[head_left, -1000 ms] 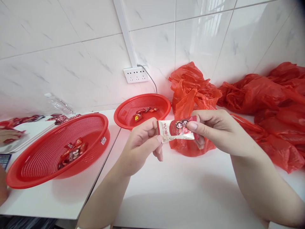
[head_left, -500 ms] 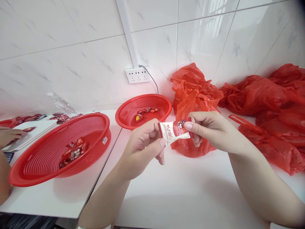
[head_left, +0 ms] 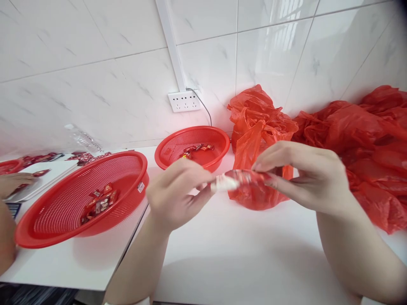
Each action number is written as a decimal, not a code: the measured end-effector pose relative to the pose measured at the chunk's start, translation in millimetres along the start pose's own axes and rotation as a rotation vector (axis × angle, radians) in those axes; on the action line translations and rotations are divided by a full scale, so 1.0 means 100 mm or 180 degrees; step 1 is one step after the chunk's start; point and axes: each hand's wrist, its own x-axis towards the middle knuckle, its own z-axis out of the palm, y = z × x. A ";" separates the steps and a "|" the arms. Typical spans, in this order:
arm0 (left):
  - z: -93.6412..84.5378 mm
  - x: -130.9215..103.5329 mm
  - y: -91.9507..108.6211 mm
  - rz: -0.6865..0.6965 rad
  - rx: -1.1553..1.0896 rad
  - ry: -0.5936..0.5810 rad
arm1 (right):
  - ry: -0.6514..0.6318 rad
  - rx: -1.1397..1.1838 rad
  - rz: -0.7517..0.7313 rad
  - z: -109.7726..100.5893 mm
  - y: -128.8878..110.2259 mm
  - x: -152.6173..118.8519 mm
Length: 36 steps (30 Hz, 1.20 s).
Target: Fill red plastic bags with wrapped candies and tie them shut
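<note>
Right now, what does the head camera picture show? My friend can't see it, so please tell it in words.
Two bare hands, the left hand and right hand, pinch a small wrapped candy by its ends above a white table. Two red baskets holding a few candies sit to the left, red plastic bags lie against a white tiled wall, and another person's hand shows at the far left.

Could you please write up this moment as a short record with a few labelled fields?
Left hand: left hand pinches the white end of a candy packet
Right hand: right hand pinches the packet's red end
Packet: held above the white table, blurred
Nearest basket: large red basket holding a few wrapped candies
Far basket: small red basket by the wall, a few candies inside
Right side: red plastic bags
Far left: another person's hand
</note>
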 end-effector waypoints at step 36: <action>0.02 -0.05 0.02 0.1075 0.1186 0.0715 | 0.0304 -0.0399 -0.1016 -0.07 -0.08 0.02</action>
